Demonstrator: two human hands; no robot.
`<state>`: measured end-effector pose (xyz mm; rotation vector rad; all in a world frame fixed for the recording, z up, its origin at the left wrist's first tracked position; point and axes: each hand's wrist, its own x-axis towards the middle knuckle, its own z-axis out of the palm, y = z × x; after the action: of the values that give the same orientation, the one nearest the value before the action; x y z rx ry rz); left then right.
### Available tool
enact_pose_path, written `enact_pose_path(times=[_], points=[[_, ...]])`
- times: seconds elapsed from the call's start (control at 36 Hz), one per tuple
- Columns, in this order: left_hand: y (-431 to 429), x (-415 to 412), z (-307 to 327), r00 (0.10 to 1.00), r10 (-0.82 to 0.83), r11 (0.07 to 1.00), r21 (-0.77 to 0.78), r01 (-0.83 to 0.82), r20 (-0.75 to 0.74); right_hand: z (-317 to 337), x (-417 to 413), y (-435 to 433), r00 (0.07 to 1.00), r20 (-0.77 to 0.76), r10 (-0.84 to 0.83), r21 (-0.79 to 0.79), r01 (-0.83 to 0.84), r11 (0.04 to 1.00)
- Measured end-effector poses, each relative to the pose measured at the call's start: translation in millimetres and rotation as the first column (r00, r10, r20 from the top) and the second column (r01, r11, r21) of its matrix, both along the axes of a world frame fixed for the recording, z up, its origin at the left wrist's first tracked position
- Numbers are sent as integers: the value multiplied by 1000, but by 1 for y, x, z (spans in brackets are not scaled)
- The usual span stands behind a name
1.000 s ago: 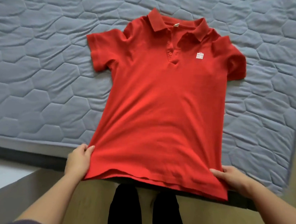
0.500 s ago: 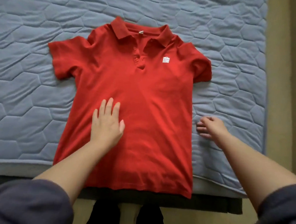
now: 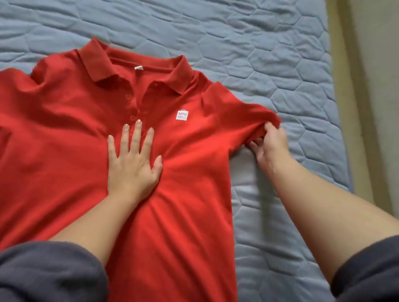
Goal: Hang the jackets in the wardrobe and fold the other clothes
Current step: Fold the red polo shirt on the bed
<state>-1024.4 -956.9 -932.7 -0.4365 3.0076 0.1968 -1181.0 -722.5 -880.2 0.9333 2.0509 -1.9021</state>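
We hold a red polo shirt [image 3: 55, 130] down on the quilted blue mattress [image 3: 270, 50].
The shirt lies face up, collar [image 3: 100, 67] away from us, its white logo patch [image 3: 182, 115] showing on the chest. Our left hand [image 3: 132, 167] presses flat on the chest just below the buttons, fingers straight and spread. Our right hand [image 3: 270, 145] grips the hem of the short sleeve [image 3: 247, 121] on our right, fingers curled round the cloth.

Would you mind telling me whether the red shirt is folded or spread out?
Spread out: the shirt lies flat, front up, nothing turned over; the right hand grips one sleeve, not yet folded.
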Motion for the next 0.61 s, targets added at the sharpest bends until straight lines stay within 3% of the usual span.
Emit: enact_pose_path(times=[0.08, 0.17, 0.19, 0.28, 0.33, 0.39, 0.44, 0.53, 0.58, 0.61], points=[[0, 0, 1, 1000, 8, 1000, 11, -8, -5, 8, -15, 18, 993, -103, -58, 332, 89, 939], [-1, -2, 2, 1000, 13, 1000, 17, -13, 2, -1, -3, 27, 997, -29, 73, 498, -48, 866], [-1, -3, 2, 1000, 16, 1000, 18, -16, 4, -9, 2, 27, 994, 14, 109, 462, -103, 881], [-1, -3, 3, 1000, 19, 1000, 22, -19, -1, -14, 15, 22, 970, 149, 191, 84, -205, 975], [-1, -4, 3, 1000, 19, 999, 29, -19, -9, -10, 22, 24, 933, 177, 314, -124, -295, 947], [-1, -4, 3, 1000, 20, 999, 29, -20, -10, -7, 26, 30, 898, 165, 408, -199, -375, 906], [-1, -4, 3, 1000, 21, 999, 27, -21, -4, -4, 20, 38, 929, 83, 359, -70, -354, 932], [-1, -4, 3, 1000, 21, 999, 29, -21, -4, 2, 3, 50, 951, -18, 308, 325, -286, 901], [-1, -4, 3, 1000, 20, 999, 32, -20, -2, -2, 6, 48, 941, 57, 333, 428, -324, 843], [-1, -4, 3, 1000, 19, 999, 33, -19, 2, -4, 13, 45, 937, 123, 327, 386, -348, 854]])
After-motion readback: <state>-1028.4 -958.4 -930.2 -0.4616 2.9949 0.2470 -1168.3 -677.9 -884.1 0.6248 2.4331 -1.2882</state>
